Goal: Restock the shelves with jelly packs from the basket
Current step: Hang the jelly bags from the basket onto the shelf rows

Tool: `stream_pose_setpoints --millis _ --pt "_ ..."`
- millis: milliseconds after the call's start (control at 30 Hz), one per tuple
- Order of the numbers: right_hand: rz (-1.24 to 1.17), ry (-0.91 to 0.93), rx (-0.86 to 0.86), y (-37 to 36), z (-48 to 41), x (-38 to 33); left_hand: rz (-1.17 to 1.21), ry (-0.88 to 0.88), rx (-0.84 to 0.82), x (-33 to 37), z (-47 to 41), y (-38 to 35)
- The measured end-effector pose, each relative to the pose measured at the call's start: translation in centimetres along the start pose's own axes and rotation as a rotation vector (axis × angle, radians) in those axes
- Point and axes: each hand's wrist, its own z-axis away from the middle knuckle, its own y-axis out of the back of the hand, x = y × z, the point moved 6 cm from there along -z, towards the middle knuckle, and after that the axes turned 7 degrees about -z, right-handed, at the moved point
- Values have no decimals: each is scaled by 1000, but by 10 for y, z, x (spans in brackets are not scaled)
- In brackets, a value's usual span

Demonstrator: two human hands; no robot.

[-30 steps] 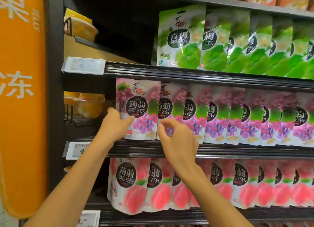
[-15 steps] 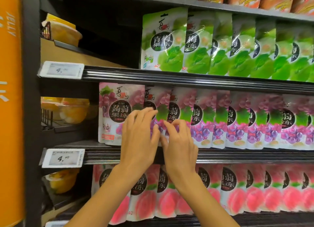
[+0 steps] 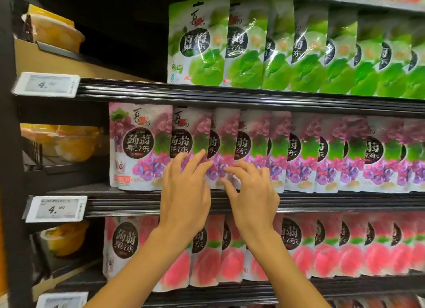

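On the middle shelf [image 3: 333, 201], our 2 hands, the left hand [image 3: 184, 192] and the right hand [image 3: 253, 192], met at the row of purple grape jelly packs [image 3: 140, 146], which stood upright and overlapping behind the rail. All fingers were spread apart, the left ones nearly straight and the right ones loosely bent, with tips pressed on the glossy faces and clamped on nothing. We judged the pouches light, soft and slippery, best pinched at the flat top seal. No basket showed.
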Motion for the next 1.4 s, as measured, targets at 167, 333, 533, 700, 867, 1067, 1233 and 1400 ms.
stream_pose_setpoints --millis 167,333,533,700,867,1067,1233,1400 --pt "-35 -42 119 18 2 20 -60 -10 -2 8 2 -4" --pt "74 -69 132 27 -1 39 -17 -83 14 29 4 -7" --pt "11 -86 130 38 0 50 61 -158 -22 61 5 -21" --pt "-171 -90 128 49 2 72 -48 -223 -144 79 4 -41" --pt "73 -112 9 52 -5 84 -92 -193 -165 85 2 -51" --pt "6 -105 101 71 -7 98 30 -192 -77 104 0 -48" --pt "45 -115 117 83 -5 121 70 -225 -55 130 8 -55" --pt "152 -83 79 91 -4 138 50 -220 -10 141 18 -66"
